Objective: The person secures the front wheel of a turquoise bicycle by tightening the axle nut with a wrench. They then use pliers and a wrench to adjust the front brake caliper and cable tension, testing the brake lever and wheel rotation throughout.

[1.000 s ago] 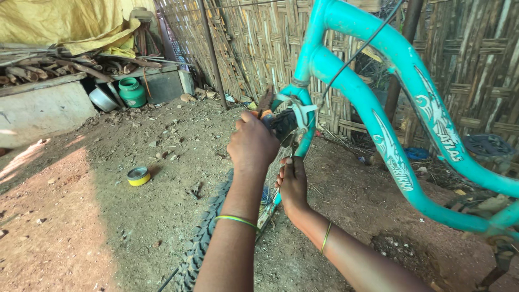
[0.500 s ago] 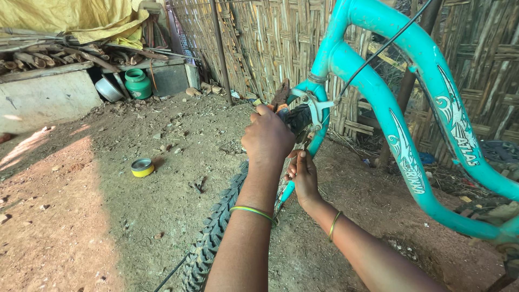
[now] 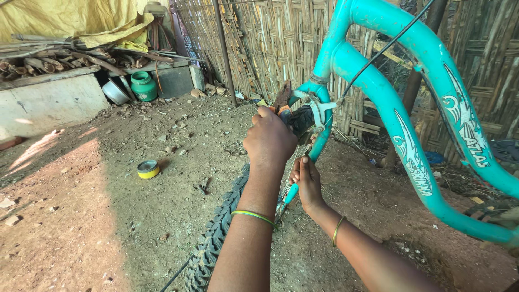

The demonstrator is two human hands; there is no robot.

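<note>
While the left hand (image 3: pixel 268 141) grips pliers (image 3: pixel 283 100) at the brake caliper (image 3: pixel 315 108) mid-frame, the right hand (image 3: pixel 306 183) closes around the turquoise bicycle's fork blade (image 3: pixel 319 145) just below, beside the knobby tyre (image 3: pixel 216 235); a small yellow tin (image 3: pixel 147 169) lies at left.

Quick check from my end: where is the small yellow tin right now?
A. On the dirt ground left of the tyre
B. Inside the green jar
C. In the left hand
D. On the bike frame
A: the small yellow tin lies on the dirt ground, left of the tyre, apart from both hands.
</note>
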